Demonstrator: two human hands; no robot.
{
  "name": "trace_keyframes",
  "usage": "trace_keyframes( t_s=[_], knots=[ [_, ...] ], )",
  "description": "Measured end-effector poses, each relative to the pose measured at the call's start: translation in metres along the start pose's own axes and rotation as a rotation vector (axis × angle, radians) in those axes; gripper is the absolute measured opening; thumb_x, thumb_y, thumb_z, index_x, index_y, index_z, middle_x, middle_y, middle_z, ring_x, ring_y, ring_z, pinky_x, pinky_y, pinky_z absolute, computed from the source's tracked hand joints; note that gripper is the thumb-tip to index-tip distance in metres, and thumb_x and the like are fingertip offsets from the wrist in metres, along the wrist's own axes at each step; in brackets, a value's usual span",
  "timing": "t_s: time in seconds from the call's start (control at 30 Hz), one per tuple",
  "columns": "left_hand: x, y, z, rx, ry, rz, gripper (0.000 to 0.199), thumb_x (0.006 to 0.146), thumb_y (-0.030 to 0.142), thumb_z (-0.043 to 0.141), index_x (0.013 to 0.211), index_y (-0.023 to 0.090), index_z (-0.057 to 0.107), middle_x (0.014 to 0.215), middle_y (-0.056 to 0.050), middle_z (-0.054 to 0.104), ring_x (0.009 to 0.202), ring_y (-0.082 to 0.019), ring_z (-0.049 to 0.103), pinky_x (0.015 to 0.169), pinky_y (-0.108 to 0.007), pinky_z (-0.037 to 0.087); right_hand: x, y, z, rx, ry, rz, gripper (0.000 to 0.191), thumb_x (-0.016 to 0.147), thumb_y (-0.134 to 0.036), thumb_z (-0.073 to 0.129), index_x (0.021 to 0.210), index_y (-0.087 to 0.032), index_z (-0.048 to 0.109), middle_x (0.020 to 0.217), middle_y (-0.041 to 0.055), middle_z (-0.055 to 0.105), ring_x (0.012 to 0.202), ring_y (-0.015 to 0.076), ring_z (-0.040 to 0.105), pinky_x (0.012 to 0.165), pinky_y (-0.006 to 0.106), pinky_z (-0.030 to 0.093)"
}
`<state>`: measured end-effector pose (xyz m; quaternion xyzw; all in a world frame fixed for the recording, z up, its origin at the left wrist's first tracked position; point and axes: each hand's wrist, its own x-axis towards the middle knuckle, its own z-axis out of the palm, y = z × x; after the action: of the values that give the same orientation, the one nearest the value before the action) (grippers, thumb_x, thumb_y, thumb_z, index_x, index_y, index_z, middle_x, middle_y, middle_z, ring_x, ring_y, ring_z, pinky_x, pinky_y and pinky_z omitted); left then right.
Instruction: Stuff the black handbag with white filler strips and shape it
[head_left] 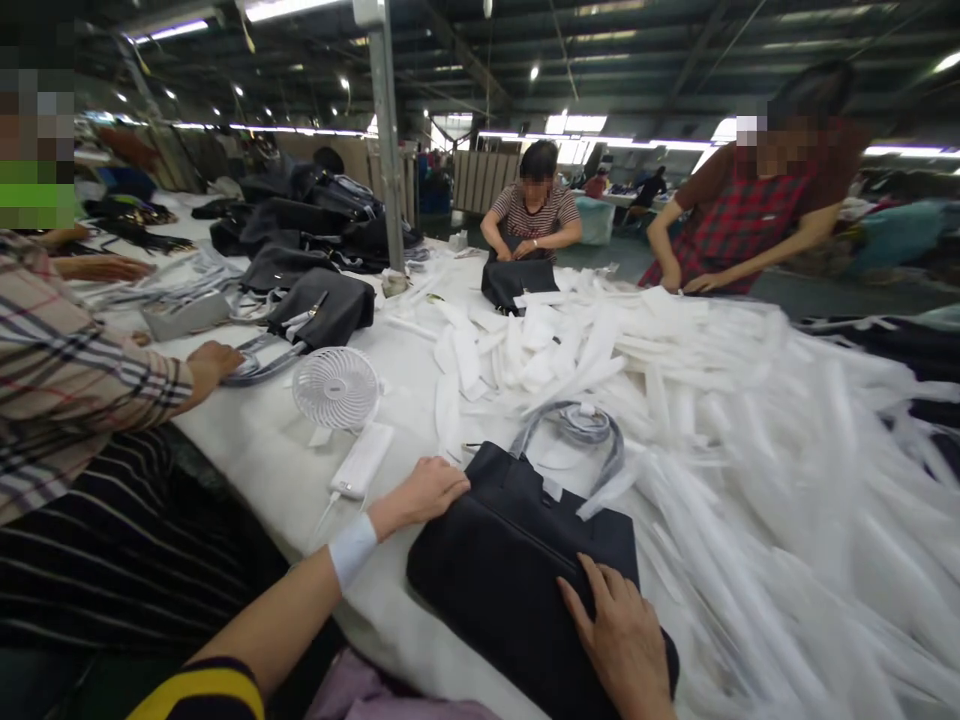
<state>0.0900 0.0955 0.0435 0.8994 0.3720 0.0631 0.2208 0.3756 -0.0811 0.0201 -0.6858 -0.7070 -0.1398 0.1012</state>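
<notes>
A black handbag (517, 560) lies on the white-covered table right in front of me. At its upper left corner, the fingers of my left hand (426, 490) are closed on the edge; the fingertips are partly hidden. My right hand (619, 630) rests on the bag's front with its fingers apart and nothing held. From the bag's top edge rises a wrapped handle (616, 450), lying back on the table. A coiled strap in clear wrapping (585, 422) sits inside the handle's loop. A small white tag (553, 489) shows by the bag's opening.
White wrapping strips (780, 440) pile up along the right side. Left of the bag stand a white fan (337, 388) and a white power bank (362, 462) with a cable. Farther back are black bags (322, 305), a metal post (386, 140) and co-workers, one with a plaid sleeve (97, 350) close by.
</notes>
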Motion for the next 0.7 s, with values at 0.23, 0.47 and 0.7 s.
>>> trace_keyframes(
  t_s=[0.23,0.47,0.7],
  knots=[
    [-0.035,-0.045,0.012,-0.172,-0.115,-0.104,0.031,0.1,0.028,0.032,0.115,0.031,0.058,0.119,-0.001,0.063,0.125,-0.023,0.043,0.113,-0.062,0.012,-0.005,0.001,0.013,0.128,0.17,-0.194,0.033,0.1,-0.038,0.041,0.118,-0.02,0.061,0.111,0.0094,0.068,0.096,0.0224,0.063,0.087,0.037,0.045],
    [-0.046,-0.044,0.018,-0.055,-0.052,-0.12,0.024,0.095,0.03,0.041,0.1,0.024,0.064,0.096,-0.005,0.069,0.099,-0.024,0.059,0.104,-0.052,0.029,-0.012,-0.019,0.013,-0.048,0.049,-0.136,0.039,0.099,-0.037,0.041,0.131,-0.022,0.056,0.13,0.0132,0.062,0.118,0.0314,0.056,0.099,0.049,0.037],
    [-0.061,-0.042,0.032,-0.094,0.352,-0.357,0.025,0.091,0.031,0.044,0.102,0.021,0.063,0.109,-0.01,0.063,0.109,-0.028,0.056,0.102,-0.049,0.037,-0.013,-0.018,0.012,-0.058,-0.015,-0.112,0.041,0.098,-0.039,0.043,0.134,-0.023,0.054,0.133,0.0129,0.06,0.119,0.0298,0.056,0.1,0.047,0.037]
  ],
)
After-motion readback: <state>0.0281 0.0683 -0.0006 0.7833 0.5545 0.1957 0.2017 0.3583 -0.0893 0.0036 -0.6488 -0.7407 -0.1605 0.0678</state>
